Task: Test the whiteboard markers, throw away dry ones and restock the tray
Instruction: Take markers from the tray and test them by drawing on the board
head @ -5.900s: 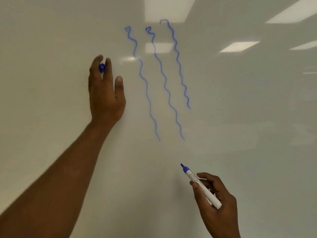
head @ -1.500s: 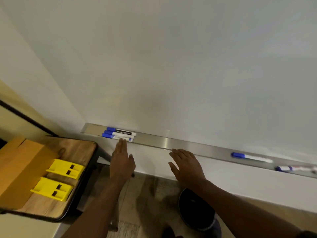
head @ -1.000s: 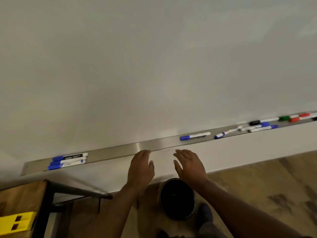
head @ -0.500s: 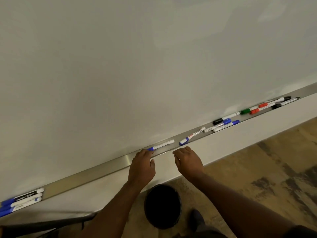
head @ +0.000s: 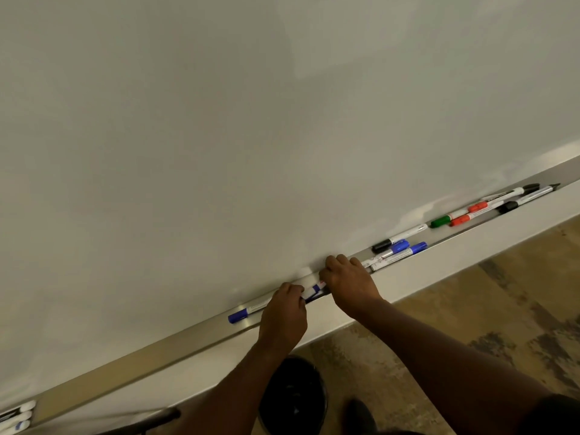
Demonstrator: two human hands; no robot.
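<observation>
Both hands had come forward onto the metal tray (head: 188, 335) since half a second earlier, when they only hovered at its front lip. The left hand (head: 284, 315) now curled its fingers over a white marker with a blue cap (head: 248, 311), whose cap end stuck out to that hand's left; earlier that marker lay free just beyond the fingertips. The right hand (head: 346, 279) had reached in too, its fingers bent down over a second blue marker (head: 315, 288), of which only a short stretch showed in the gap between the two hands. Whether the right hand truly pinched that marker or merely rested on it could not be told, since the fingertips were hidden against the whiteboard (head: 251, 120).

Just past the right hand lay two blue-capped markers (head: 405, 248) and a black-capped one (head: 398, 237), and farther on that side a green (head: 442, 220), two red (head: 470, 213) and two more black-capped pens (head: 521, 196). Far off beyond the left hand, three capped markers (head: 18, 416) sat at the tray's end. Below the forearms stood a black bin (head: 292, 400) on the floor (head: 470, 293).
</observation>
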